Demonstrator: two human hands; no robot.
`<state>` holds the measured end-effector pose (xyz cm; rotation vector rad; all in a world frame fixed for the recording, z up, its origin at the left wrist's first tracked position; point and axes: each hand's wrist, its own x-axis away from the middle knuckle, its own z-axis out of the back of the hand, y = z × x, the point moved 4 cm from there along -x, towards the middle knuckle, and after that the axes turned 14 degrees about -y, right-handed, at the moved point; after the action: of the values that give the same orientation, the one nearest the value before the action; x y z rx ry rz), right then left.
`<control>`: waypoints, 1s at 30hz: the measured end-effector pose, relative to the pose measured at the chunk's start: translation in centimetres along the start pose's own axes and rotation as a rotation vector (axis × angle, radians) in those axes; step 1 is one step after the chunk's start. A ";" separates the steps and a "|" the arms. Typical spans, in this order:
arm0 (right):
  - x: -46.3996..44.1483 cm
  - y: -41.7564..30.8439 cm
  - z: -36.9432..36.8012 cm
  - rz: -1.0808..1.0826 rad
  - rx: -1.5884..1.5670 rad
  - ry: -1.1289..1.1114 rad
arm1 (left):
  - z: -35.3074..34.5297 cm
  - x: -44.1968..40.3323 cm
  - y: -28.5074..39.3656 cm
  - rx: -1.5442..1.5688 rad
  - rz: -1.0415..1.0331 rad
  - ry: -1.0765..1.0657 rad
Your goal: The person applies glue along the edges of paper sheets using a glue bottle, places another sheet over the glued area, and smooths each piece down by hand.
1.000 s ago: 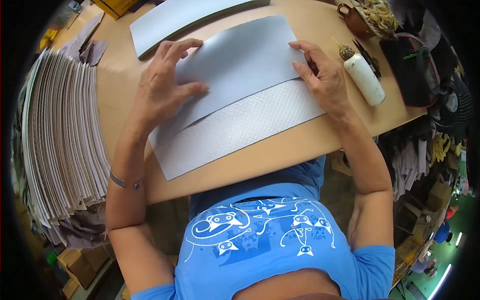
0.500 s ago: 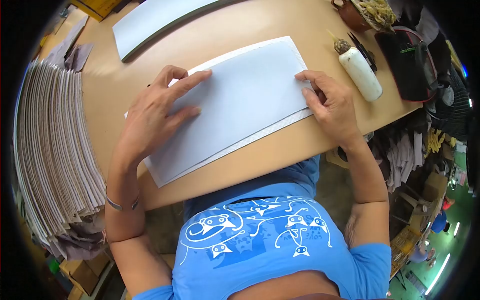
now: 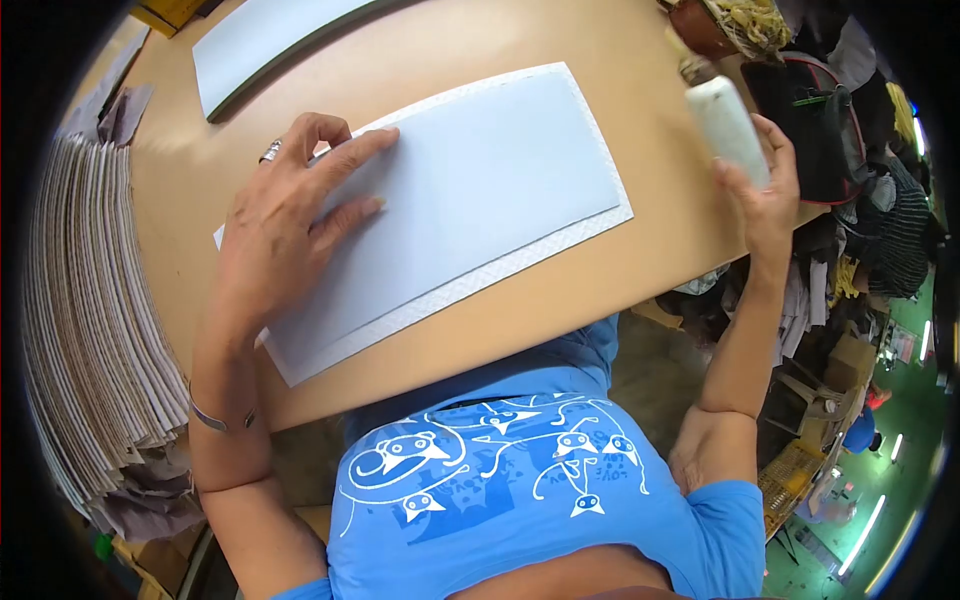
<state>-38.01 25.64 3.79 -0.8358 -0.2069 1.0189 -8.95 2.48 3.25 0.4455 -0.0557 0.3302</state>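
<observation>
A smooth pale blue-white sheet (image 3: 480, 170) lies on top of a slightly larger textured white sheet (image 3: 622, 205), whose border shows along the top, right and lower edges. My left hand (image 3: 295, 205) rests on the left part of the smooth sheet, fingers apart, thumb and index finger on its surface. To the right of the sheets, my right hand (image 3: 765, 185) is wrapped round the lower part of a white bottle (image 3: 725, 125). The bottle has a brown, crusted neck and a pale nozzle pointing up and left.
On the left stands a long row of stacked sheets (image 3: 85, 300). A stack of white pieces (image 3: 265, 45) lies at the back of the table (image 3: 500, 310). At the right are a brown pot (image 3: 700, 28) and a black pouch (image 3: 810, 130). Other people are in the far right background.
The smooth sheet has come down over the textured one. My right hand has left the sheets' right edge and taken hold of the bottle. My left hand remains on the smooth sheet.
</observation>
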 end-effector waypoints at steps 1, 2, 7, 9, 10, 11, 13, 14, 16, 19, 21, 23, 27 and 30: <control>-0.3 0.1 0.4 -0.037 -0.163 -0.019 | 0.0 0.0 0.0 0.003 0.010 -0.001; -0.6 0.0 0.7 -0.073 -0.326 -0.035 | 0.0 -0.1 -0.1 0.005 0.018 -0.001; -2.6 -1.2 2.1 0.045 -0.510 -0.085 | 0.0 -0.3 0.0 0.010 0.027 -0.014; -3.0 -1.7 2.5 0.128 -0.573 0.031 | 0.1 -0.2 0.2 0.009 0.026 -0.009; -3.2 -2.3 2.6 0.170 -0.603 0.088 | 0.1 -0.2 0.1 0.009 0.030 -0.021; -3.1 -2.7 2.3 0.174 -0.621 0.225 | 0.0 -0.2 0.0 0.009 0.035 -0.033; -3.4 -2.1 1.7 0.124 -0.747 0.011 | -0.1 -0.2 -0.1 0.009 0.040 -0.046; -3.5 -1.8 1.3 0.097 -0.808 -0.097 | -0.1 -0.2 -0.1 0.008 0.042 -0.048; -3.6 -1.8 0.5 0.008 -0.673 -0.106 | 0.0 -0.3 0.0 0.000 0.044 -0.045; -3.7 -3.6 0.1 0.106 -0.542 -0.098 | -0.2 -0.2 0.1 -0.013 0.044 -0.014; -3.6 -3.9 0.3 0.124 -0.402 -0.133 | -0.2 -0.2 0.1 -0.025 0.031 0.012; -3.6 -4.2 0.3 0.156 -0.313 -0.149 | -0.2 -0.2 0.1 -0.029 0.030 0.008; -4.0 -5.0 -0.1 0.211 -0.245 -0.170 | -0.2 -0.2 0.2 -0.014 0.048 0.004; -4.1 -5.1 -0.2 0.226 -0.224 -0.178 | -0.2 -0.2 0.3 0.009 0.054 -0.003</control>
<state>-36.70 20.94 8.13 -0.9870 -0.3902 1.3009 -9.24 2.71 3.19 0.4537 -0.0695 0.3833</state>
